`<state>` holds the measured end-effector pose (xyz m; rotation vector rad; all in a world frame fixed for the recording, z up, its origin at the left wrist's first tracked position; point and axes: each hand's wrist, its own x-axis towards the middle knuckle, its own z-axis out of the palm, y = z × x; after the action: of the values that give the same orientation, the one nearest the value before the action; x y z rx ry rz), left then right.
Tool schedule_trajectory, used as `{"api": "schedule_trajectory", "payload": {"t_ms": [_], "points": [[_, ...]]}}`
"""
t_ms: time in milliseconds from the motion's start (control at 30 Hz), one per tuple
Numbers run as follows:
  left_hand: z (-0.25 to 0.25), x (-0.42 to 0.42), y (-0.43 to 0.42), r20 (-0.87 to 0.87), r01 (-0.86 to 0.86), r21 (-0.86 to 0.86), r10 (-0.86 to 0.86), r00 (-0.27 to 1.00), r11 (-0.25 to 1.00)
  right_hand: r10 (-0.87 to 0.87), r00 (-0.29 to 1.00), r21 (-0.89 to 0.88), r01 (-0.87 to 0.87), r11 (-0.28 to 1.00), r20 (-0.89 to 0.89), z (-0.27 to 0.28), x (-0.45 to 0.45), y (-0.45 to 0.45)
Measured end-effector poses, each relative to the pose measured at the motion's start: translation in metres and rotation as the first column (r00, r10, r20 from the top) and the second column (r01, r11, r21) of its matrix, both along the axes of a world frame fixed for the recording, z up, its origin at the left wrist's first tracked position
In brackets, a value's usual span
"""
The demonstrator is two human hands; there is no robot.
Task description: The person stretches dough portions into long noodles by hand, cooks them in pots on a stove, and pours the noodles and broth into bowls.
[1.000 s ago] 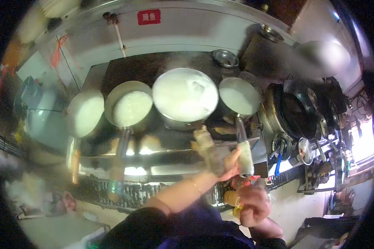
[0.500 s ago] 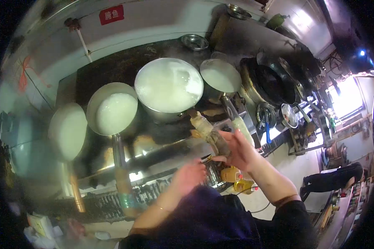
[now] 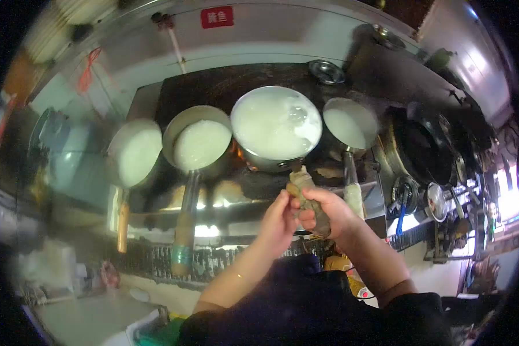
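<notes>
A large saucepan (image 3: 269,164) full of whitish, cloudy liquid sits on the stove, a flame showing at its lower left. Its handle is wrapped in a worn greyish cloth (image 3: 322,224) and points toward me. My right hand (image 3: 328,210) is closed around this wrapped handle. Close beside it is my left hand (image 3: 278,222), fingers drawn together, with the tips at the cloth's edge near the upper part of the handle. What lies between those fingertips is partly hidden.
Left of the large pan stand two saucepans (image 3: 172,130) of white liquid, handles toward me. Another saucepan (image 3: 363,118) is at its right. A metal bowl (image 3: 327,71) sits behind; dark woks (image 3: 421,147) and a blue-handled utensil (image 3: 399,222) are farther right. Steam blurs the left side.
My right hand has gone from open beside the wrapped handle to closed around it. My left hand has risen to the cloth. The view has turned, shifting the pans rightward.
</notes>
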<state>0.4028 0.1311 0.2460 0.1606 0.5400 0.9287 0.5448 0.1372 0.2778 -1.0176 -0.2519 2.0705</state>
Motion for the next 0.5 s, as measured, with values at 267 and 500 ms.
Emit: {"api": "schedule_trajectory", "payload": {"t_ms": [267,500], "points": [[0.008,0.001,0.001,-0.218,0.164,0.422,-0.076,0.973,0.892,-0.014,0.953,0.208,-0.051,0.977,0.302,0.008,-0.02,-0.009],[0.017,-0.002,-0.015,-0.102,0.124,0.46,-0.087,0.991,0.879,-0.027,0.928,0.223,-0.061,0.973,0.371,0.042,-0.025,-0.024]]}}
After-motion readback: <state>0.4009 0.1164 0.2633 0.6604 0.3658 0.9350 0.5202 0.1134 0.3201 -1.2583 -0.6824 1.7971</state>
